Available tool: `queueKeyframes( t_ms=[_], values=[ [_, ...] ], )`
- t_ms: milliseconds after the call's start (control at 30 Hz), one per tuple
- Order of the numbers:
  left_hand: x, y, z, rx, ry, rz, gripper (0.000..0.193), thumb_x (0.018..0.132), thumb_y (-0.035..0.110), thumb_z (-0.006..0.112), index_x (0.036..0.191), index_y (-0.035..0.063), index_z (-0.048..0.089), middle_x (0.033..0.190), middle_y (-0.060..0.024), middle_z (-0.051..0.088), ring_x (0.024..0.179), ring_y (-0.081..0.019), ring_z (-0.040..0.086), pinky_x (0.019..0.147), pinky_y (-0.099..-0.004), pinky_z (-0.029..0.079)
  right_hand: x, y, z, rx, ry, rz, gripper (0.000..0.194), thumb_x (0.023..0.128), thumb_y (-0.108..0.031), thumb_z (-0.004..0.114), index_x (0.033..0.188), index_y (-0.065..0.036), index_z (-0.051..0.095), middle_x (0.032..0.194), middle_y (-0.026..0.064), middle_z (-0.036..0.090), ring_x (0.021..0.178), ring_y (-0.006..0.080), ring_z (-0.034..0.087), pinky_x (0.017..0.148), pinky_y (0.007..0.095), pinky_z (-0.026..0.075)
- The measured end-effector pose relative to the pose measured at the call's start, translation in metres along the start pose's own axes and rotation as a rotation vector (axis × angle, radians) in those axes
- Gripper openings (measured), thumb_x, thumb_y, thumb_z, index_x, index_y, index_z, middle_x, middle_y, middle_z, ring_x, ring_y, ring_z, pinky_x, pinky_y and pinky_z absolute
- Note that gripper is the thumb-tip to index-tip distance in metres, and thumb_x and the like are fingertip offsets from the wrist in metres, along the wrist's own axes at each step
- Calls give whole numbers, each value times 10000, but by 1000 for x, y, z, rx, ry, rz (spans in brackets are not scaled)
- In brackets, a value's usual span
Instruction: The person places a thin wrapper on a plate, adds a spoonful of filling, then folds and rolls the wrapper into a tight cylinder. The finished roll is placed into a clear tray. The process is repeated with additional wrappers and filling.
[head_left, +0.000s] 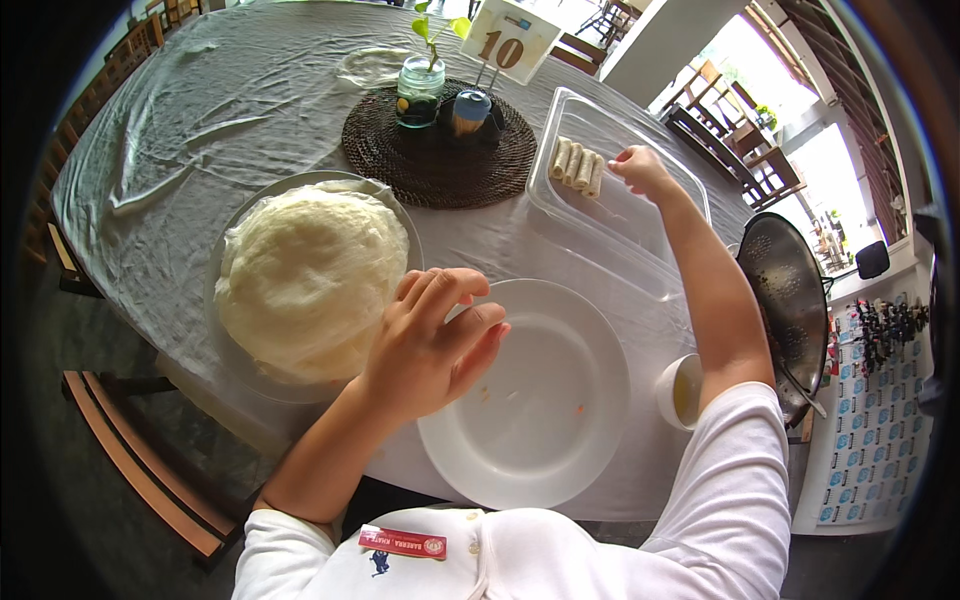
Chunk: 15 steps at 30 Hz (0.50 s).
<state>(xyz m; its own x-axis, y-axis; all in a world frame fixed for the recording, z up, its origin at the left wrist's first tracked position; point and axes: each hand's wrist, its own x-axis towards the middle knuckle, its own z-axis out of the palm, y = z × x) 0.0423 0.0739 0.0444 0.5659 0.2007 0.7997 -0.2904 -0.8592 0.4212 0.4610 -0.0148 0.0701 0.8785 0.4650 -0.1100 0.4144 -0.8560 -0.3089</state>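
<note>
My left hand (442, 337) is raised over the left part of a white plate (525, 480), fingers curled apart with nothing in them. The plate bears only small crumbs. Left of it, a stack of thin pale wrappers (311, 277) lies on another plate (225, 360). My right hand (637, 169) reaches over a clear plastic tray (600, 251), its fingertips just right of several rolled wrappers (576, 166) lying side by side. Nothing shows in those fingers, which are close together; whether they touch the nearest roll cannot be told.
A white cup (679, 394) with yellowish liquid stands beside my right forearm. A large metal pan (784, 300) with a spoon is at the right. Behind, a round woven mat (442, 184) holds a plant jar (420, 90) and a number stand (510, 45).
</note>
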Motion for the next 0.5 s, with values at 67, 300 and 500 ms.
queueKeyframes(
  t_ms=[67, 300, 500],
  values=[
    [1, -3, -5, 46, 71, 7, 163, 760, 67, 736, 898, 64, 650, 960, -71, 591, 805, -216, 588, 706, -339, 460, -25, -13, -21, -169, 176, -208, 365, 820, -352, 731, 1024, -51, 706, 952, 176, 722, 882, 282, 693, 821, 380, 521],
    [-1, -36, -69, 98, 562, -330, 48, 836, 61, 712, 864, 41, 679, 870, -49, 666, 783, -158, 602, 665, -280, 435, -200, -52, -59, -87, 369, -596, 326, 883, -294, 690, 1073, -29, 677, 990, 160, 695, 777, 226, 669, 744, 342, 544],
    [0, -44, -95, 348, -82, -511, 138, 740, 105, 778, 841, 46, 705, 873, -73, 670, 823, -224, 636, 780, -341, 506, -316, -49, -33, -21, 116, -585, 274, 876, -252, 695, 1045, -37, 674, 999, 120, 691, 816, 233, 691, 752, 367, 546]
  ],
)
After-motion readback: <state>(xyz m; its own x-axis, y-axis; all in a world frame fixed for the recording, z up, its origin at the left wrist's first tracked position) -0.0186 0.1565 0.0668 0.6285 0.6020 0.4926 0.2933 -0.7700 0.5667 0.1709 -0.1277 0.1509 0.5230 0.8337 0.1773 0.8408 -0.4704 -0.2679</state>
